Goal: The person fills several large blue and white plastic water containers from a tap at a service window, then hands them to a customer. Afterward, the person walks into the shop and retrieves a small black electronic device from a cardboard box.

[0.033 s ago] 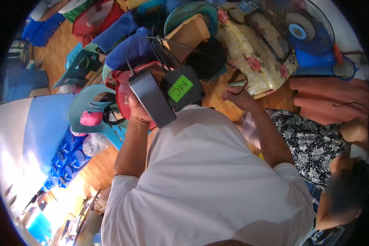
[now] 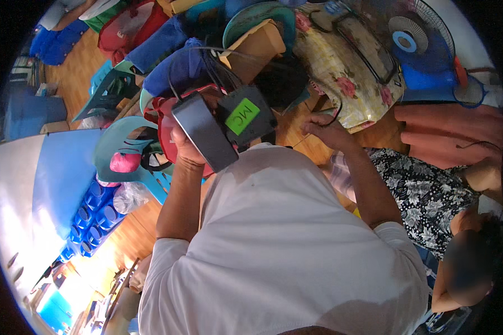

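My left hand (image 2: 184,146) is closed around the outer side of a dark grey box-shaped device (image 2: 205,133); most of the fingers are hidden behind it. Close beside that lies a second black box (image 2: 265,116) with a bright green label; whether the same hand carries it too, I cannot tell. Black cables (image 2: 213,66) rise from the far ends of both boxes and arc away from me. My right hand (image 2: 325,132) is at the right, apart from the boxes, its fingers pinched on a thin black cable (image 2: 341,106) that curves up past the fingertips.
A red bag (image 2: 163,106) and a teal plastic chair (image 2: 120,139) are at the left. Beyond the boxes stand an open cardboard box (image 2: 257,47) and a flowered cover (image 2: 341,67). A fan (image 2: 413,36) is far right; a person in a flowered dress (image 2: 408,187) sits close at right.
The two boxes have shifted slightly left, and the labelled one has tilted a little. The cable at my right hand has swung slightly to the right.
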Demonstrator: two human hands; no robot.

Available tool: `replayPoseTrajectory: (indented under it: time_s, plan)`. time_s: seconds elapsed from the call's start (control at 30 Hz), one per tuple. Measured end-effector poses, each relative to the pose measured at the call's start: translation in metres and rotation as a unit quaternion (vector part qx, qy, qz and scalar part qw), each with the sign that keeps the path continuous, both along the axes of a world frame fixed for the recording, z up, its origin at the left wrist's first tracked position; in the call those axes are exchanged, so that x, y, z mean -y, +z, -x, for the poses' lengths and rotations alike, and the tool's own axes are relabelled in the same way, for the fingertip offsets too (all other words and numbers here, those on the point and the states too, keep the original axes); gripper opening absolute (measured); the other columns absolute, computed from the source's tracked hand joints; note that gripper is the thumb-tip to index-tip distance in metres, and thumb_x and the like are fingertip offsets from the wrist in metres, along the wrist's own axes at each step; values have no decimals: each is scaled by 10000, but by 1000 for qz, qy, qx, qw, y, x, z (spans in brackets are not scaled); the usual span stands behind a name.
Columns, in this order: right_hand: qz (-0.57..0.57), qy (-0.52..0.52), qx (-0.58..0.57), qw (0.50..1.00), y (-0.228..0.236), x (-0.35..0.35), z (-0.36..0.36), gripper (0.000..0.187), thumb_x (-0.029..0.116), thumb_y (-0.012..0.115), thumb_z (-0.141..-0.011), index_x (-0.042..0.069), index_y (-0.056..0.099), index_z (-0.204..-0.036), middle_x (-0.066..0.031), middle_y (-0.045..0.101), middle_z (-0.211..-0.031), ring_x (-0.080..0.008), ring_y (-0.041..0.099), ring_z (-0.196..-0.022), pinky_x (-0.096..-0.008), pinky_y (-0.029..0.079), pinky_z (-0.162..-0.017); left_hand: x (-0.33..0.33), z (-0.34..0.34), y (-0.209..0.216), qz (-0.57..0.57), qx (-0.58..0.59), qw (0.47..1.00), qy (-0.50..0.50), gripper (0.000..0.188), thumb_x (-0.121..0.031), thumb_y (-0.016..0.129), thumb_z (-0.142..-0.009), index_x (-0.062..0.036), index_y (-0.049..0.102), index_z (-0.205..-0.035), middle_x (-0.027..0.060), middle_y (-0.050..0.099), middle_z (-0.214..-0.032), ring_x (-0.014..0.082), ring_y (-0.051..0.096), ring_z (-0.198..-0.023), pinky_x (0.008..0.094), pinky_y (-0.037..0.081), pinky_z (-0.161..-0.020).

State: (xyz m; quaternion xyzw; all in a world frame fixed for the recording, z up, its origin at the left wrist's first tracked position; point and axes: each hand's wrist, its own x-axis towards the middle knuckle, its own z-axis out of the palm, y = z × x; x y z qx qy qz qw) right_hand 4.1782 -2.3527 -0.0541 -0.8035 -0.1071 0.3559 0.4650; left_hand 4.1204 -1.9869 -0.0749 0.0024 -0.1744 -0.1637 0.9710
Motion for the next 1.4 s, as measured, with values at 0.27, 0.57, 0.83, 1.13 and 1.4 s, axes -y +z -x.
replayPoseTrajectory:
  time_s: [0.27, 0.57, 0.83, 1.13, 1.4]
  plan:
    - [-286, -145, 75, 944, 84, -81, -16, 213, 198, 559, -1020, 6, 621, -1085, -46, 646, -873, -157, 637, -862, -306, 522, -840, -11, -42, 25, 5, -24, 992, 127, 773, -734, 480, -872, -199, 478, -1431, 167, 510, -1419, 424, 461, -1319, 618, 411, -1061]
    - [-309, -116, 63, 942, 110, -102, -15, 259, 253, 577, -1014, 15, 621, -1106, -23, 599, -908, -110, 624, -762, -266, 537, -738, -18, -37, 71, 62, -1, 990, 126, 833, -771, 522, -822, -242, 432, -1459, 87, 470, -1460, 470, 401, -1351, 792, 341, -987]
    - [-255, -83, 19, 963, 135, -154, -25, 382, 381, 635, -964, 38, 616, -1133, -26, 625, -912, -101, 618, -734, -240, 529, -685, -35, -32, 61, 7, 58, 991, 121, 853, -745, 569, -816, -223, 424, -1475, 87, 485, -1459, 435, 451, -1327, 731, 358, -1033]
    - [-250, -29, -123, 960, 115, -150, 3, 499, 421, 714, -880, 73, 608, -1222, -21, 661, -1004, -100, 637, -839, -238, 535, -705, -24, 14, 47, -213, 22, 962, 170, 1000, -521, 864, -670, -46, 430, -1436, 140, 519, -1407, 324, 535, -1277, 486, 448, -1071]
    - [-199, -80, -75, 974, 93, -149, 7, 541, 323, 722, -881, 35, 533, -1299, -43, 641, -1143, -115, 638, -972, -278, 555, -772, -10, 34, 55, -294, -54, 948, 110, 933, -417, 923, -614, -75, 493, -1369, 95, 591, -1304, 278, 596, -1189, 442, 495, -1029]
